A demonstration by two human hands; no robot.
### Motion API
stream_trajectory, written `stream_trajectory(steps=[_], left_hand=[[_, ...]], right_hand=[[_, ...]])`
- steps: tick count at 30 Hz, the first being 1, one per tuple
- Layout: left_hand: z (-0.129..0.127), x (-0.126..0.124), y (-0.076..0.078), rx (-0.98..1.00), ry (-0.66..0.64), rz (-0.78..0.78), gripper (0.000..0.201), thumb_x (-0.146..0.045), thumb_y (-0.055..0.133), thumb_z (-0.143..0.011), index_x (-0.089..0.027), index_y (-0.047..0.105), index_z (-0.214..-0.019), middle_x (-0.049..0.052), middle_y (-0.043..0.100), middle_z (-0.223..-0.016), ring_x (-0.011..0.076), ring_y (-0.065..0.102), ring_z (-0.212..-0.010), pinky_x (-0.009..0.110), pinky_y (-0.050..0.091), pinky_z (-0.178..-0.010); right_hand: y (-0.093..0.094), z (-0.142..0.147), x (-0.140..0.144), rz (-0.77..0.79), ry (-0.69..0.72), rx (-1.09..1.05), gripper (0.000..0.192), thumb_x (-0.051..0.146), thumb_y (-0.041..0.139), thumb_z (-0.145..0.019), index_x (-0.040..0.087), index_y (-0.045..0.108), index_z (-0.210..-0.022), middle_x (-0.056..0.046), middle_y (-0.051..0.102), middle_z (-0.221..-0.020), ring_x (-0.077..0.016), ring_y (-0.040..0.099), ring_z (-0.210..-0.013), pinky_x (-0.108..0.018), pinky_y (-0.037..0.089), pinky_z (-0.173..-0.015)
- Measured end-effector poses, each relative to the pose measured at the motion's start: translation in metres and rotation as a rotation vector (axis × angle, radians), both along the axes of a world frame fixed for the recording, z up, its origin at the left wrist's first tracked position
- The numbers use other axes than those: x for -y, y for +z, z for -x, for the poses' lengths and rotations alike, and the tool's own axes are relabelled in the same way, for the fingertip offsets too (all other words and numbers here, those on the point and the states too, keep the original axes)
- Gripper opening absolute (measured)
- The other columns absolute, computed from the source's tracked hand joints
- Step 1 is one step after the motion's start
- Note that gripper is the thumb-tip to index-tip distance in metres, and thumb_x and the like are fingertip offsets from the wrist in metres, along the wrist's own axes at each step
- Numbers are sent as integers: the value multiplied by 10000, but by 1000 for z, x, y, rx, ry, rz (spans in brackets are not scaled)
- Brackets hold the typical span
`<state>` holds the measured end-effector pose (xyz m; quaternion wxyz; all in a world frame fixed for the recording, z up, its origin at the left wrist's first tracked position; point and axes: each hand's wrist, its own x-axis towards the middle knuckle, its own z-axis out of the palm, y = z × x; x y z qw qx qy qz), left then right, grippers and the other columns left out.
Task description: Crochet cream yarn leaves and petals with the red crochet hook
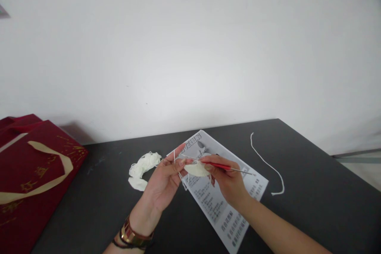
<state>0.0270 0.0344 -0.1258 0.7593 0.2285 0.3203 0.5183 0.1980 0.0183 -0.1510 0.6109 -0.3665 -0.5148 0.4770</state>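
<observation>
Above the printed sheet, my left hand pinches the left end of a small cream crocheted piece, with white yarn looped over its raised index finger. My right hand is closed round a red-handled crochet hook, whose bare metal end points out to the right. The hook's working tip lies at the top edge of the crocheted piece, partly hidden by fingers and yarn. Left of my left hand lie a loose bundle of white yarn and a pale leaf-shaped piece.
A dark red gift bag with a cream ribbon stands at the left of the black table. A short white yarn strand lies to the right of the sheet. A white wall rises behind the table.
</observation>
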Motion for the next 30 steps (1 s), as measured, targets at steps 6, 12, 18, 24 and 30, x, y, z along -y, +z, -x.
stream_trajectory(steps=[6,12,18,24,30], left_hand=[[-2,-1,-4,-10,6,6,367,-56,684,-789,-105,652,-1151,54,767,-776,145,704,-673,258,577,-671],[-13,10,0,-20,12,-67,446,-98,704,-793,-133,607,-1227,61,742,-903,155,683,-751,288,580,-678],[-22,22,-2,-24,72,-118,599,-50,707,-779,-196,527,-1331,7,694,-887,114,650,-809,234,513,-780],[-27,26,0,-5,143,-127,784,-52,690,-793,-310,353,-1452,-38,673,-833,90,636,-779,234,492,-792],[-28,28,2,-26,163,-131,894,-51,701,-781,-303,234,-1501,-15,732,-788,97,663,-754,234,496,-782]], right_hand=[[3,1,0,-27,-12,11,130,216,694,-797,278,784,-867,2,664,-658,-72,465,-413,-215,345,-376],[4,-2,-1,-92,-45,57,161,195,671,-816,283,783,-893,-3,654,-653,-98,485,-448,-242,362,-396],[-1,-2,1,-154,-15,122,195,200,679,-821,320,782,-935,-16,669,-703,-120,502,-479,-274,387,-430],[4,1,5,-204,-25,136,252,154,672,-809,332,781,-952,-1,627,-651,-132,519,-515,-292,413,-489],[4,2,5,-161,-13,85,244,150,681,-799,314,789,-943,-2,629,-640,-128,507,-522,-291,399,-503]])
